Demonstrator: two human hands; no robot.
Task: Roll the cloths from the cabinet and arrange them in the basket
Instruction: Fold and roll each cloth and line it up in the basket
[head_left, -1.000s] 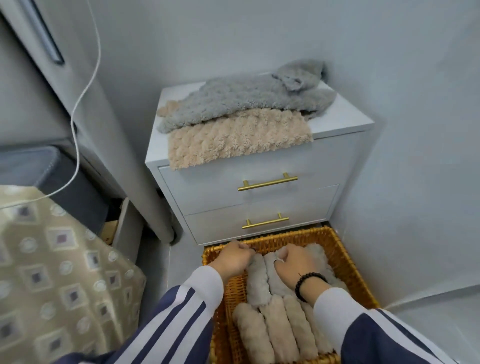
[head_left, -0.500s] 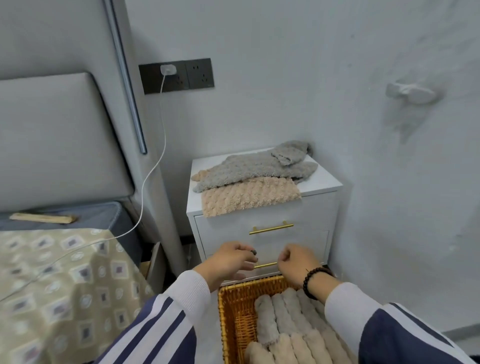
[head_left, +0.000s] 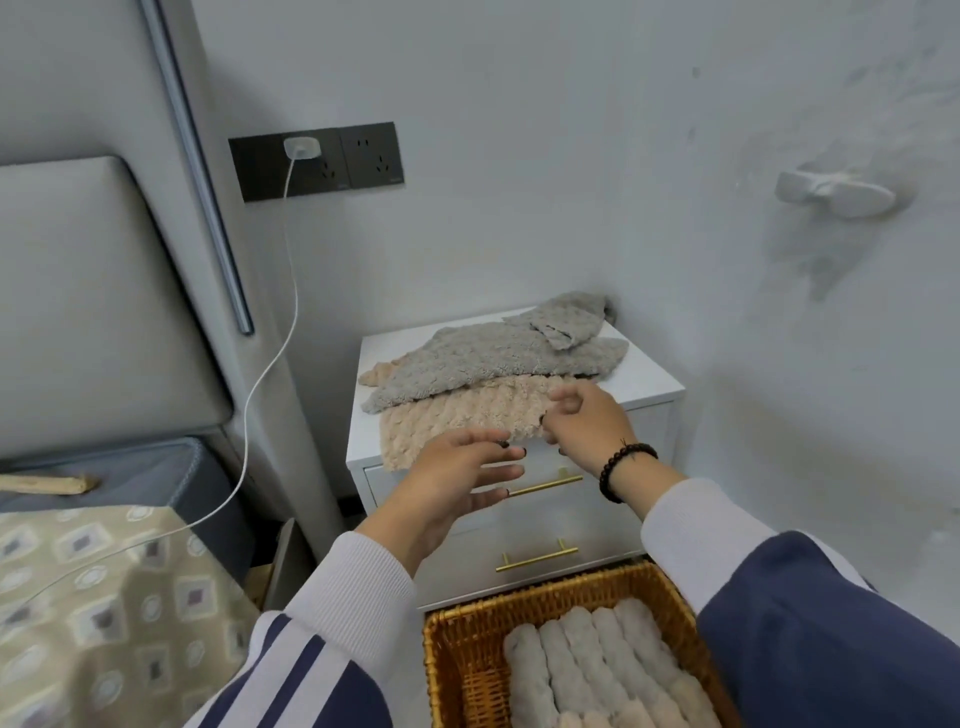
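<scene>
Head view | right hand (head_left: 587, 423) pinched front edge of beige cloth (head_left: 467, 415), presumably to draw it off cabinet (head_left: 644, 387) for rolling | left hand (head_left: 457, 475) spread wide, held nothing, at 7 o'clock of cloth | beige, bubbly, flat beneath grey cloth (head_left: 488, 358) | basket (head_left: 462, 654) at 6 o'clock, rolls (head_left: 587, 670) packed side by side.

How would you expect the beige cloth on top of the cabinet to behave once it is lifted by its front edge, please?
Probably floppy: the beige cloth already droops over the cabinet edge. Likely light, given its fluffy pile. Lifting it may drag the grey cloth lying on top.
</scene>
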